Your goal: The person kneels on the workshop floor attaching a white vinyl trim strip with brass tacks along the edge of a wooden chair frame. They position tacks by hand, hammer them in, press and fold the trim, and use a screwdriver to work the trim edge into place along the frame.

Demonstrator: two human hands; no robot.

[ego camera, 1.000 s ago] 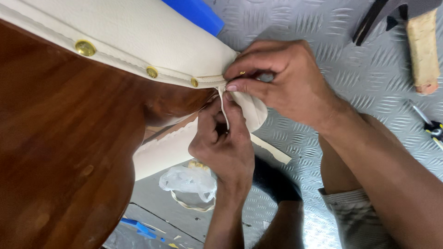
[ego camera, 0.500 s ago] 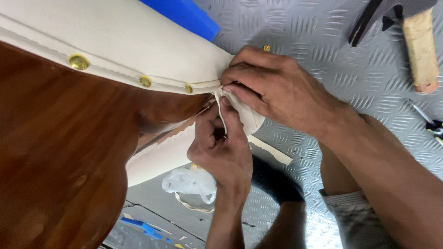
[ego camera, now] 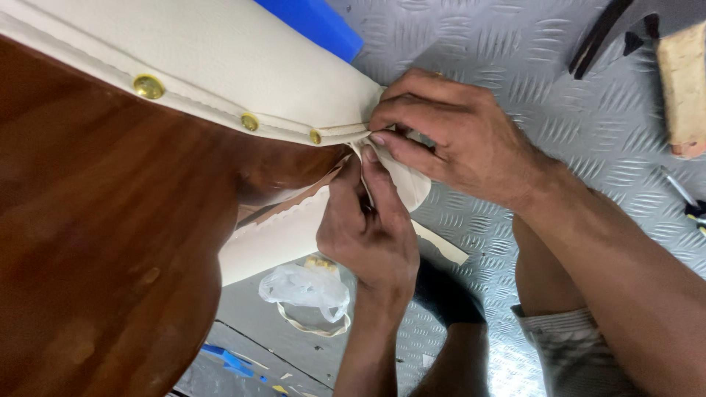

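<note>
Head cam shows both hands bunched up at the end of the cream upholstery (ego camera: 243, 66), right where it meets the dark wood frame (ego camera: 95, 242). The left hand (ego camera: 368, 235) is closed, fingers curled and pinching a thin strip of trim (ego camera: 365, 170) that comes off the edge after the last brass tack (ego camera: 315, 137). The right hand (ego camera: 448, 140) comes in from the side, also closed, fingertips pressed down on the fabric corner just beside that strip.

Compared with half a second ago, not much moved. The right hand slid a touch lower and tighter onto the corner, and the left thumb now sits higher against the strip, so the trim looks pulled straighter. I'd guess the corner is being tucked or held taut, but whether anything is fixed down yet I can't tell.

Around them: checker-plate floor (ego camera: 515, 44), a hammer (ego camera: 676, 81) top right well apart from the hands, a crumpled plastic bag (ego camera: 305, 287) below the left wrist.
</note>
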